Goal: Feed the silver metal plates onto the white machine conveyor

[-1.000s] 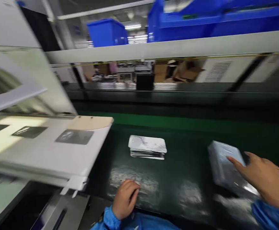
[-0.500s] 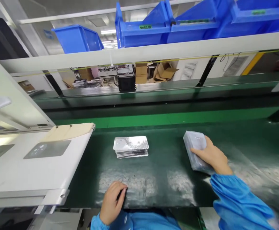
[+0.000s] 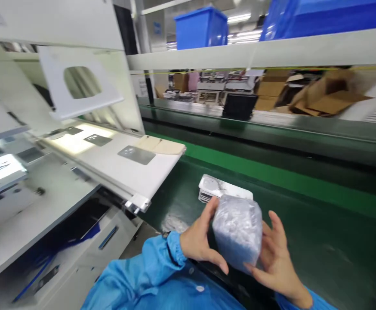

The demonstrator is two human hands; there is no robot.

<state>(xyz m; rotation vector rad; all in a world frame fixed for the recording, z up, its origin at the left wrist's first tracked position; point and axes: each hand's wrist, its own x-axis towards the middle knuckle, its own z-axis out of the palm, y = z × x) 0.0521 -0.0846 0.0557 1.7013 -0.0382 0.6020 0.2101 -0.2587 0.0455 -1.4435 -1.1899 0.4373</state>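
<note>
A block-shaped bundle wrapped in clear plastic (image 3: 238, 228) is held up above the near part of the green surface. My right hand (image 3: 276, 258) grips its right side, thumb low on the front face and index finger raised off it. My left hand (image 3: 204, 241) is at the bundle's left side with thumb and fingers spread wide; the fingertips reach its upper left edge, and whether they press on it I cannot tell. Just behind the bundle lies a stack of thin shiny plates with rounded corners (image 3: 225, 187), partly covered by it.
To the left a white shelf (image 3: 136, 181) juts over the green belt surface (image 3: 320, 241), with several grey plates (image 3: 137, 155) lying on it. A white rail (image 3: 304, 47) carrying blue bins (image 3: 201, 28) crosses above. Opened cardboard boxes (image 3: 330, 94) stand farther back.
My right hand has lifted the wrapped bundle from the surface and brought it left, in front of my body. My left hand has risen to it and spread its fingers. The view has turned left.
</note>
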